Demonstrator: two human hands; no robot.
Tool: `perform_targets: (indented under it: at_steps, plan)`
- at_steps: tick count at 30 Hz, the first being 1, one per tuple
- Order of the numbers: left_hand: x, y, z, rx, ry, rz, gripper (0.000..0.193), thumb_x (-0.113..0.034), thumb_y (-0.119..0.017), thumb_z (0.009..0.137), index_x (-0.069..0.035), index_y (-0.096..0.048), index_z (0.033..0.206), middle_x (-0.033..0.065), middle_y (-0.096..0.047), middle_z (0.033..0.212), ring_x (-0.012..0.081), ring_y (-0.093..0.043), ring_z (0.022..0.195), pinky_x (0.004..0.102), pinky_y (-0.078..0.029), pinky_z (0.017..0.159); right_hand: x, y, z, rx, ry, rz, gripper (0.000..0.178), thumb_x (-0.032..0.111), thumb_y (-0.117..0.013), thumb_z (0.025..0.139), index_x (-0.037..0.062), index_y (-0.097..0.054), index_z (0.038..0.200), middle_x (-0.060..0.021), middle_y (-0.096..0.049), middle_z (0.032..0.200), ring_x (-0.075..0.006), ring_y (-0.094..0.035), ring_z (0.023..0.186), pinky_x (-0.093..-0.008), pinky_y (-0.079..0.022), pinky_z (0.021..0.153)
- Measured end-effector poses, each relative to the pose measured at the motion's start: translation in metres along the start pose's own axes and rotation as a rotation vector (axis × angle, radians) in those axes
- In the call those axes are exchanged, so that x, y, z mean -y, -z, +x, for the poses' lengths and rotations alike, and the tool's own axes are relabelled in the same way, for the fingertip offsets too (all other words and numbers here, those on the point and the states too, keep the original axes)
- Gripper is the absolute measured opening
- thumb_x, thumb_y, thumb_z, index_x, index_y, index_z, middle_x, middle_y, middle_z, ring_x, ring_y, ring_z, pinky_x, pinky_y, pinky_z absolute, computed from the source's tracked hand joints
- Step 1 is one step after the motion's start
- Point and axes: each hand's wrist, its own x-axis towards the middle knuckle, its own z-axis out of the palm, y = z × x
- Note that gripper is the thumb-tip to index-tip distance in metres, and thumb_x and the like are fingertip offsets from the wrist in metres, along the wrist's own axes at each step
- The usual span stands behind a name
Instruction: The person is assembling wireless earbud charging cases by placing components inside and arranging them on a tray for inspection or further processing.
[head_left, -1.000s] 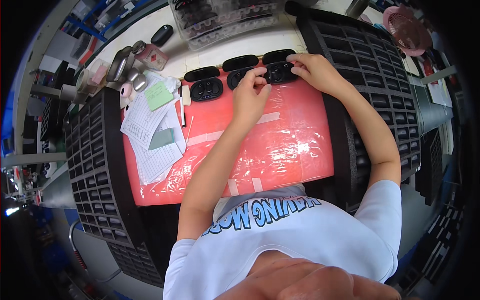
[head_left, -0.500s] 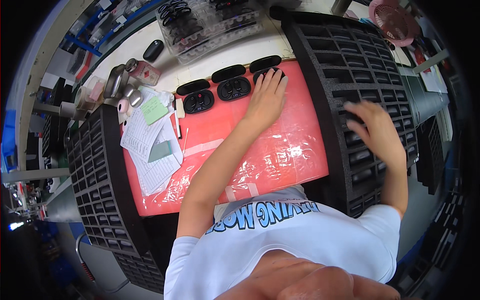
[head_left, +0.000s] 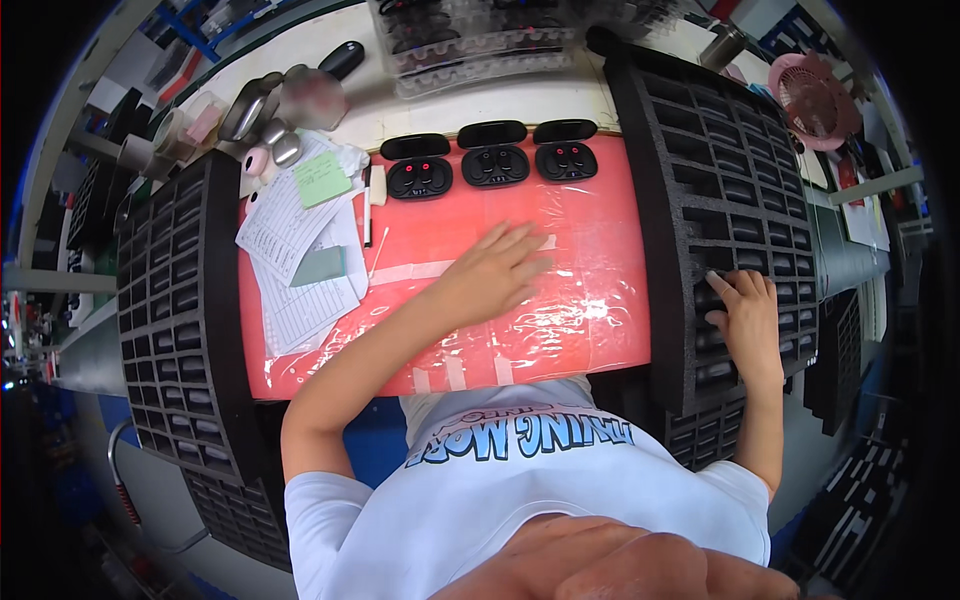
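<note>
Over the middle of the red mat (head_left: 600,240), the left hand (head_left: 492,272) is spread, its fingers apart and slightly blurred, with nothing in its grasp; whether its fingertips touch the surface I cannot tell. To the right of the mat, the right hand (head_left: 750,318) reaches into a cell of the black foam tray (head_left: 672,250), thumb and forefinger apart, the other fingers close together. Whether it pinches one of the dark items in the cells I cannot tell.

Along the mat's far edge stand three black earphone cases with their lids raised: the left case (head_left: 420,180), showing two red lights, the middle case (head_left: 497,166) and the right case (head_left: 566,161). Neither hand touches them. On the mat's left part lie written sheets (head_left: 300,315), a green note (head_left: 322,180) and, just beside them, a thin white stick (head_left: 379,248). Left of the mat stands another foam tray (head_left: 228,300).
</note>
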Motion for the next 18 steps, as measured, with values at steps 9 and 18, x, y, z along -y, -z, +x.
perform_targets:
  at_steps: [9,18]
  plan:
    - [0.002,0.014,-0.045,-0.033,0.164,-0.034,0.049,-0.026,-0.067,0.085,-0.007,-0.054,0.128,0.0175,-0.038,0.149,0.0374,-0.030,0.141,0.0515,-0.023,0.116,-0.011,0.057,0.045,0.190,0.013,0.498,0.039,0.003,-0.064,0.074,-0.0005,-0.054,0.111,-0.0141,-0.060,0.104,-0.0242,-0.062,0.097,-0.0330,-0.046,0.090]
    - [0.018,0.032,-0.050,-0.122,0.344,-0.607,0.075,-0.029,-0.072,0.084,-0.004,-0.036,0.144,0.0198,-0.040,0.146,0.0331,-0.040,0.135,0.0483,-0.030,0.113,0.138,-0.014,0.180,0.594,0.302,1.303,0.040,0.018,-0.051,0.099,0.0051,-0.043,0.136,-0.0061,-0.053,0.125,-0.0146,-0.051,0.118,-0.0302,-0.039,0.101]
